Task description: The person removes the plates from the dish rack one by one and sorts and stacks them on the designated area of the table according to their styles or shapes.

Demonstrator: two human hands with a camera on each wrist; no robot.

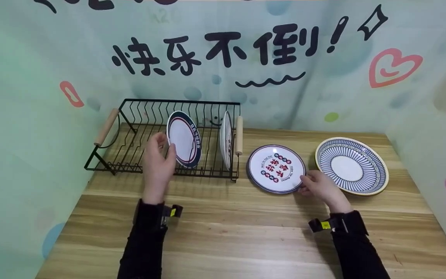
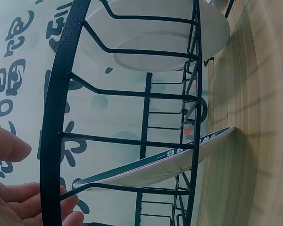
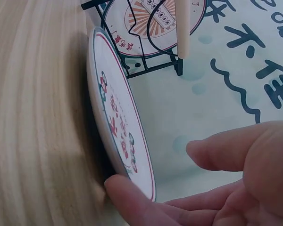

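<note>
A plate with a dark teal rim band [image 1: 184, 140] stands tilted in the black wire dish rack [image 1: 130, 169]. My left hand [image 1: 158, 164] is at that plate's left edge; in the left wrist view its thumb [image 2: 12, 145] is spread apart from the fingers, whose tips are near the plate's edge behind a rack bar. On the table right of the rack lies a white plate with red characters [image 1: 259, 170]. My right hand [image 1: 321, 188] is at its lower right rim, a fingertip [image 3: 120, 186] against the rim's underside and the thumb [image 3: 203, 153] raised off the plate.
Another plate [image 1: 226, 141] stands upright at the rack's right end, beside a wooden handle [image 1: 239, 135]. A large blue-patterned bowl [image 1: 376, 170] sits close to my right hand. A printed curtain [image 1: 269, 104] hangs behind the wooden table [image 1: 238, 232].
</note>
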